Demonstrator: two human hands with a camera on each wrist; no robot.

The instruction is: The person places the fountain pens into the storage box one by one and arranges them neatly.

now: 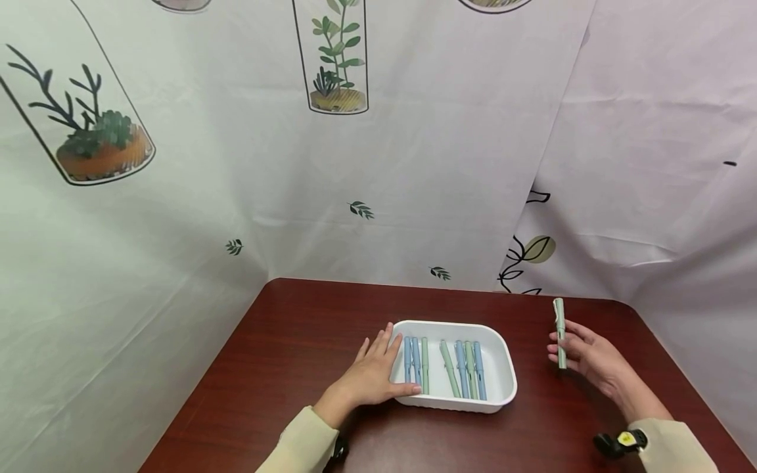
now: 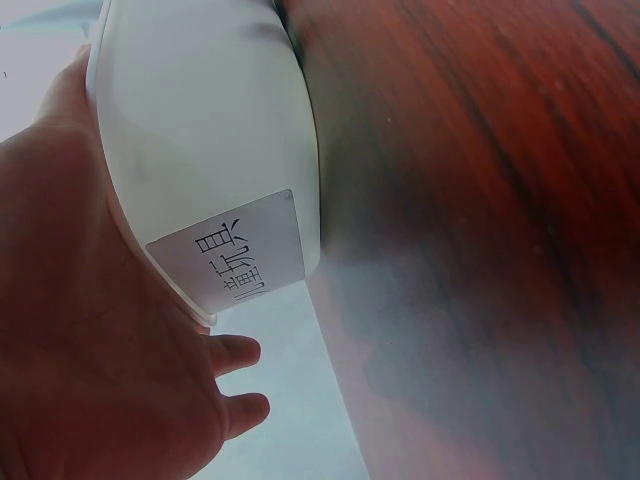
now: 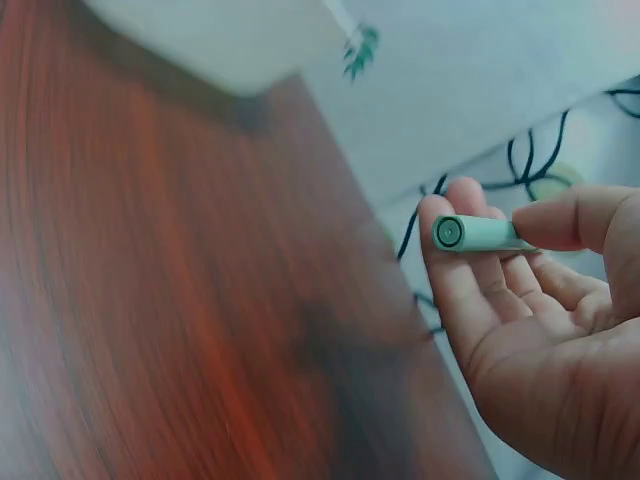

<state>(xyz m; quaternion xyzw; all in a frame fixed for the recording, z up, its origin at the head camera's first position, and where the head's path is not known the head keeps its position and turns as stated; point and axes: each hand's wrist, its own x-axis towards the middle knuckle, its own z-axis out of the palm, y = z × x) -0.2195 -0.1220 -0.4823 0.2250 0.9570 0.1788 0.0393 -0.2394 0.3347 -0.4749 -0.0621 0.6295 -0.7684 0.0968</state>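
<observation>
A white tray [image 1: 499,402] holds several capped pens. Two blue pens and a green pen [image 1: 425,365] lie together at its left, and more green and blue pens lie to the right. My left hand [image 1: 374,374] rests on the tray's left end with fingers extended, the thumb over the near rim. The left wrist view shows this hand [image 2: 110,330] along the rim. Right of the tray, above the table, my right hand [image 1: 594,358] pinches a light green pen [image 1: 560,328] upright between thumb and fingers. One round end of this pen [image 3: 470,233] faces the right wrist camera.
The dark red wooden table [image 1: 284,420] reaches back to a pale cloth [image 1: 414,197] printed with plants, which also hangs at both sides. A label [image 2: 235,250] with printed characters is on the tray's outer wall.
</observation>
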